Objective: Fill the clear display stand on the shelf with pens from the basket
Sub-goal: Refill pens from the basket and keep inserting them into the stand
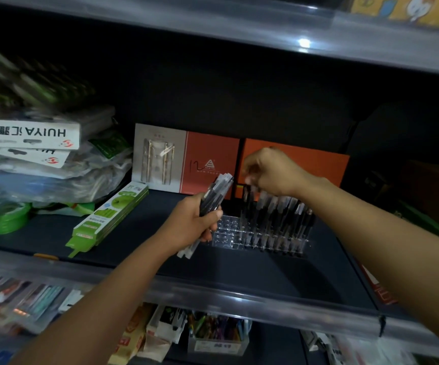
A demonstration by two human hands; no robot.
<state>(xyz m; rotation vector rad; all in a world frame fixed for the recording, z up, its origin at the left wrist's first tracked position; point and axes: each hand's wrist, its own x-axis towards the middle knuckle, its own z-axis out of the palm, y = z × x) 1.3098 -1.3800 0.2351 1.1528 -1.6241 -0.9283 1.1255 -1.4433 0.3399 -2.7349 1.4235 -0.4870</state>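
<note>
Two hands; left hand grips slim pens.

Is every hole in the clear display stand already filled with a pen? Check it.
No: the clear display stand has pens only in its right part, and the holes on its left side beside the left hand are bare.

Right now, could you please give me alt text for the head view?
The left hand grips a bundle of pens while the right hand lowers one pen into the half-filled clear display stand on a dark shelf.
</note>
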